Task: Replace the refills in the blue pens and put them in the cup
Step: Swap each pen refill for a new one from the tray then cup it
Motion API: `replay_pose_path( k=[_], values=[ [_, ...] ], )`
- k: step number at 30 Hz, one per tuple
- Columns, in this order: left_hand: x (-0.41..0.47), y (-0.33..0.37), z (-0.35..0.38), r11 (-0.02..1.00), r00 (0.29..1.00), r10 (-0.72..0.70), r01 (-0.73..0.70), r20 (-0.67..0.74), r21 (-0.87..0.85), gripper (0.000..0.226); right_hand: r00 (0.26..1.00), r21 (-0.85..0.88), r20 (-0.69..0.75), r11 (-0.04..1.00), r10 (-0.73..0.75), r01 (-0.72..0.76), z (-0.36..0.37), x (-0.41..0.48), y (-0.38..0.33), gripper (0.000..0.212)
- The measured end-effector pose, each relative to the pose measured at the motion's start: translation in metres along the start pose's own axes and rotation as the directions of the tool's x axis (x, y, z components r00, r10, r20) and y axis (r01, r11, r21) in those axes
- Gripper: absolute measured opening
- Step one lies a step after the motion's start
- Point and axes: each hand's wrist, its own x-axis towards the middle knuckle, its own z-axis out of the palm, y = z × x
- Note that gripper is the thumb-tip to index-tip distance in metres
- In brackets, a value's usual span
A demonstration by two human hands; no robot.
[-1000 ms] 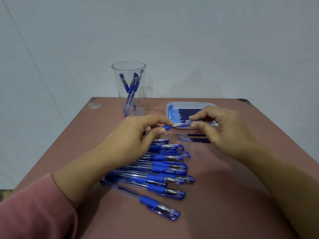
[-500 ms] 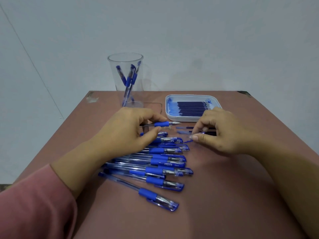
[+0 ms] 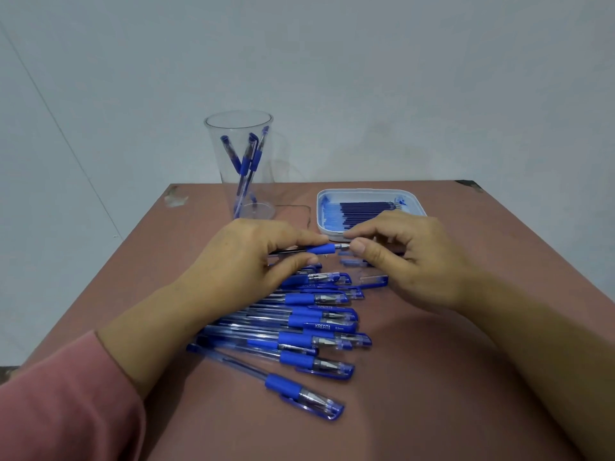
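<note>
My left hand (image 3: 246, 261) holds an uncapped blue pen (image 3: 321, 249) level above the table, its metal tip pointing right. The thumb and forefinger of my right hand (image 3: 409, 257) pinch that tip. A loose pen cap (image 3: 374, 281) lies on the table under my right hand. Several capped blue pens (image 3: 299, 331) lie in a row below my hands. The clear plastic cup (image 3: 239, 128) stands at the back with three pens in it. A white tray (image 3: 369, 194) of dark refills sits right of the cup.
The brown table (image 3: 432, 377) ends in a far edge just behind the cup and tray, with a pale wall beyond. Loose refills (image 3: 349, 261) lie between the tray and the pen row. My pink left sleeve (image 3: 60, 404) shows at the bottom left.
My right hand has come up from the table to the tip of the pen in my left hand. A loose cap now lies where that hand was.
</note>
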Motion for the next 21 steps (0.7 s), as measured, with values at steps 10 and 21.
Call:
replay_pose_path(
  k=[10,21],
  values=[
    [0.0000,0.0029,0.0009,0.999,1.000,-0.019,0.019,0.000,-0.047,0.027,0.998,0.112,-0.054,0.993,-0.035,0.041,0.0110,0.0017,-0.0020,0.015],
    [-0.0001,-0.0007,0.0003,1.000,0.999,0.012,-0.012,-0.047,-0.004,0.032,0.996,0.110,-0.077,0.992,-0.047,0.055,0.0096,0.0013,-0.0062,0.020]
  ],
)
